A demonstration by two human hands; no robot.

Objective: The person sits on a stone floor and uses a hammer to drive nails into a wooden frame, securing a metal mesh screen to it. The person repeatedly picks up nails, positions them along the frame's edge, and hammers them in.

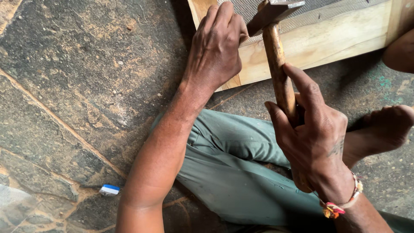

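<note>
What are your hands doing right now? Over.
Right hand grips wooden-handled hammer. Left hand pinches at pale wooden frame with grey wire mesh. Nothing blocking.

Soft, even daylight, no glare. Faint shadows lie under the arms. Focus is sharp; the hammer head (276, 11) blurs slightly.

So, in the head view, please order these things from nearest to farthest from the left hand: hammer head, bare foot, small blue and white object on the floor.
From the left hand:
1. Hammer head, just to its right, over the wooden frame.
2. Small blue and white object, down on the stone floor, lower left.
3. Bare foot, far right.
</note>
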